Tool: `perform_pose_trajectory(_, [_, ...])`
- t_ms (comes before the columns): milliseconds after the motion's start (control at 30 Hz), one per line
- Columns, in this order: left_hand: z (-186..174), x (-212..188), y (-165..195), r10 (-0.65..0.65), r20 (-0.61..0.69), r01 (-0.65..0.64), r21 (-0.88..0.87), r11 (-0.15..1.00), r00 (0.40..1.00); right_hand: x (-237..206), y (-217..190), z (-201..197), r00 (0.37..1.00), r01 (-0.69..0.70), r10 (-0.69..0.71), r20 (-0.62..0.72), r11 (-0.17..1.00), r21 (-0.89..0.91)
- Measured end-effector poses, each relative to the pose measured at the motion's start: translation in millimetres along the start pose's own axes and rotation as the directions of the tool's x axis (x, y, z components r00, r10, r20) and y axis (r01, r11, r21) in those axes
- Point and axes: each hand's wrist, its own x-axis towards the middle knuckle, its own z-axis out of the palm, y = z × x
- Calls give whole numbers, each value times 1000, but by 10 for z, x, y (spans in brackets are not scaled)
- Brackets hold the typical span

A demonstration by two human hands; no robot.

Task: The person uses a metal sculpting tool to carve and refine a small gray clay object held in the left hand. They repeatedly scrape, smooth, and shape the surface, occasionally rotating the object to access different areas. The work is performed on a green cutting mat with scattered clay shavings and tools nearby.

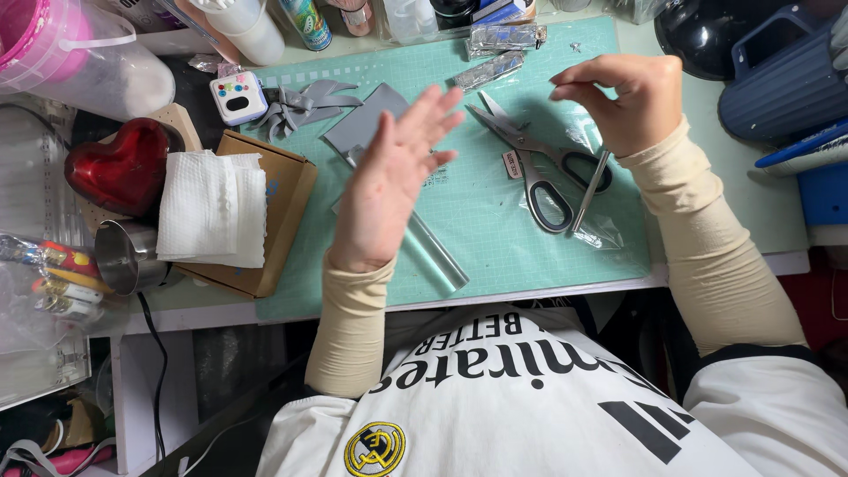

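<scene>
Near counter edge, left hand is up w/ fingers spread, holding nothing, above a clear tube on the green mat. Right hand pinches a thin metal rod over the scissors. Grey sheet lies toward the far edge.

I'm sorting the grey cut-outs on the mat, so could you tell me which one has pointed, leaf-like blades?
The fan-shaped grey piece beside the small white device. The other grey piece, nearer the left hand, is a plain flat sheet with straight edges.

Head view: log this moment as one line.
left hand: open, raised, empty | right hand: pinching thin metal rod | scissors: open on green cutting mat
</scene>
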Motion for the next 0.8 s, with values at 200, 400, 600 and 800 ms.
perform_pose_trajectory(200, [-139,-195,160,178,-199,-149,150,977,964,42,72,193,990,-6,9,137,1000,-18])
perform_pose_trajectory(400, [-156,-263,95,222,-256,-147,282,948,941,17,125,336,977,109,-95,189,992,-66])
perform_pose_trajectory(600, [-203,-254,68,212,-266,-136,277,951,940,-26,280,507,968,101,-67,241,986,-130])
perform_pose_trajectory(800, [-223,-286,45,215,-279,-150,236,960,936,-35,183,392,978,116,-91,187,985,-128])
